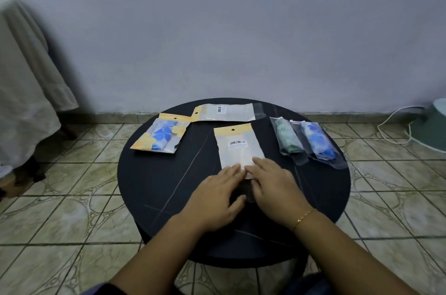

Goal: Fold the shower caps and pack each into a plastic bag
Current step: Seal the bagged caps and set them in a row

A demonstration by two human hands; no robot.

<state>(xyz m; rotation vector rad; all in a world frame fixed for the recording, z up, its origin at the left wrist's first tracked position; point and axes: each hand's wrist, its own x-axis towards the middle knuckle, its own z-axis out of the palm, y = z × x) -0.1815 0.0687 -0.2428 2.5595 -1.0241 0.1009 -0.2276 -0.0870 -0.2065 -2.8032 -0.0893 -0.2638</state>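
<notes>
- At the centre of the round black surface lies a plastic bag with a yellow header strip, a punched hanging hole and a barcode sticker; its small print is too blurred to read.
- Left hand and right hand rest side by side on the bag's near end at 6 o'clock, each grip flat with straight fingers pressing down, curled round nothing.
- At 12 o'clock lies a second bag, also barcoded, its clear flap reaching close to the far rim.
- At 10 o'clock sits a packed bag showing a blue floral cap.
- At 2 o'clock two clear sleeves lie touching: a green-patterned cap and a blue-patterned cap, near the right rim.
- Bare black top lies open at 7 to 9 o'clock.
</notes>
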